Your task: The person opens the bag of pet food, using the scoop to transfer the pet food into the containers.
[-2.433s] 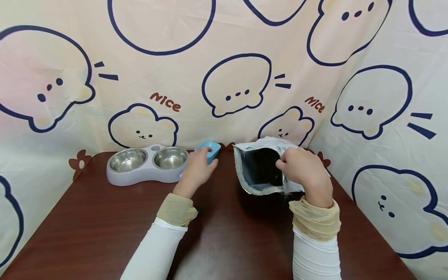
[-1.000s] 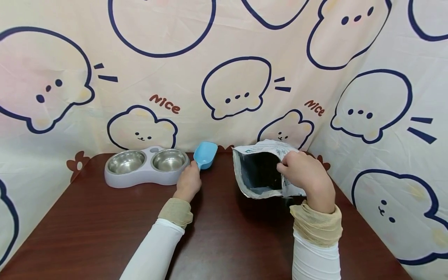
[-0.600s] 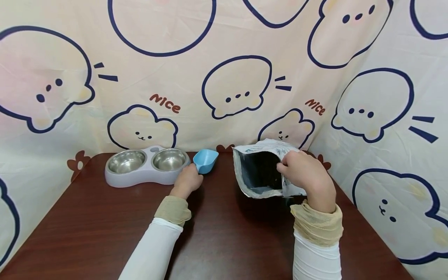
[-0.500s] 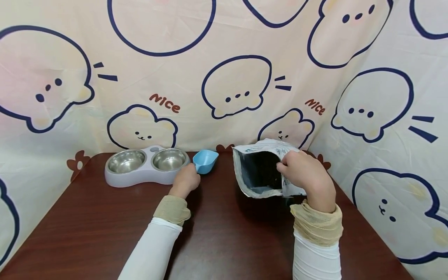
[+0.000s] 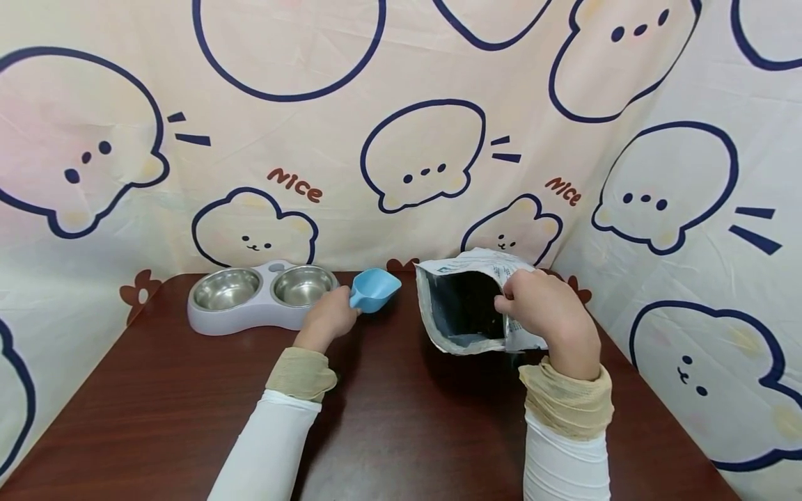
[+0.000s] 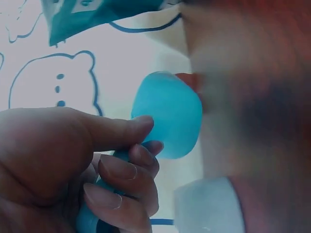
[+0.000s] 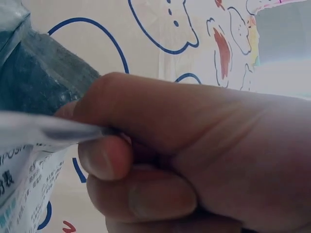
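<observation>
My left hand (image 5: pixel 328 318) grips the handle of a light blue scoop (image 5: pixel 376 289), its fingers curled round it and the thumb along the top in the left wrist view. The scoop's bowl (image 6: pixel 167 116) points to the right, toward the bag. With my right hand (image 5: pixel 548 313) I pinch the edge of a white printed bag (image 5: pixel 426 299) between thumb and fingers. The bag's mouth gapes toward me, and dark loose contents (image 5: pixel 479 306) lie inside. In the right wrist view the bag's edge (image 7: pixel 48 128) runs between the thumb and fingers.
Left of the scoop stands a pale double pet bowl (image 5: pixel 250 323) with two metal dishes, close to the left hand. A dark red-brown table (image 5: pixel 388 417) carries everything. Behind it hangs a cartoon-printed cloth (image 5: pixel 426 153).
The left hand took the scoop by its handle and turned it so the bowl faces up and right. Lately the scoop has shifted slightly right. The right hand keeps its hold on the bag.
</observation>
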A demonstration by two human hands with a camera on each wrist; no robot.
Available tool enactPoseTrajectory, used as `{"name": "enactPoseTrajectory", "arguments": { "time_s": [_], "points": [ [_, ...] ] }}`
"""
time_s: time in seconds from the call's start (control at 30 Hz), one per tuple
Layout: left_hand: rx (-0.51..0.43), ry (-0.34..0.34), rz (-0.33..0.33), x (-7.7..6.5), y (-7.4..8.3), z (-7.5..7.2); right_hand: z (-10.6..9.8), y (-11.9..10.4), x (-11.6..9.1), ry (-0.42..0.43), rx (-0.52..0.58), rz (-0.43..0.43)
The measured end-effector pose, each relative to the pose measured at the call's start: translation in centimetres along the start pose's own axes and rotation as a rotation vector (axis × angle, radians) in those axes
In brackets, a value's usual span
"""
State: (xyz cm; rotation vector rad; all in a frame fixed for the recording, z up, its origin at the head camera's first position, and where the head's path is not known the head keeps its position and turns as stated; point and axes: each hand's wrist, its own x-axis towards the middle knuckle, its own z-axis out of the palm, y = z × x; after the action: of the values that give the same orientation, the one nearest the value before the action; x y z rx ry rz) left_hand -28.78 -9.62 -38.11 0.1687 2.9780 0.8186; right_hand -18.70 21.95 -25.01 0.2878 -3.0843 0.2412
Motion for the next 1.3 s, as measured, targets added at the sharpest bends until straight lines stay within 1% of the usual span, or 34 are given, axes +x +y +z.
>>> {"name": "enactPoseTrajectory", "arguments": {
  "time_s": [0.13,0.2,0.3,0.4,0.47,0.63,0.73,0.87,0.97,1.07,1.13,1.3],
  "points": [
    [-0.004,0.039,0.042,-0.5,0.3,-1.2,0.3,0.0,-0.1,0.077,-0.023,-0.019],
    [-0.005,0.042,0.068,-0.9,0.5,-2.1,0.4,0.1,0.0,0.12,-0.038,-0.038],
    [-0.001,0.032,0.084,-1.8,0.9,-3.7,0.5,0.1,0.1,0.147,-0.041,-0.059],
    [0.017,0.038,0.092,-2.6,1.3,-5.2,0.3,0.3,0.2,0.129,-0.027,-0.051],
    [0.032,0.041,0.093,-3.1,1.3,-5.9,0.3,0.4,0.3,0.109,-0.014,-0.04],
    [0.033,0.025,0.122,-3.6,1.1,-6.7,0.3,0.5,0.3,0.084,0.004,-0.025],
    [0.031,0.036,0.153,-4.0,0.9,-7.2,0.3,0.6,0.4,0.086,0.006,-0.028],
    [0.036,0.061,0.184,-5.2,1.1,-8.4,0.2,0.6,0.4,0.086,0.019,-0.042],
    [0.037,0.063,0.184,-6.3,1.6,-9.5,0.2,0.6,0.4,0.083,0.025,-0.04],
    [0.037,0.052,0.192,-7.2,2.2,-10.2,0.1,0.6,0.5,0.077,0.025,-0.033],
    [0.051,0.044,0.212,-7.8,2.6,-10.5,0.1,0.7,0.6,0.076,0.025,-0.033],
    [0.118,-0.027,0.286,-9.3,3.6,-10.7,0.1,0.7,0.5,0.056,0.03,-0.028]
  ]
}}
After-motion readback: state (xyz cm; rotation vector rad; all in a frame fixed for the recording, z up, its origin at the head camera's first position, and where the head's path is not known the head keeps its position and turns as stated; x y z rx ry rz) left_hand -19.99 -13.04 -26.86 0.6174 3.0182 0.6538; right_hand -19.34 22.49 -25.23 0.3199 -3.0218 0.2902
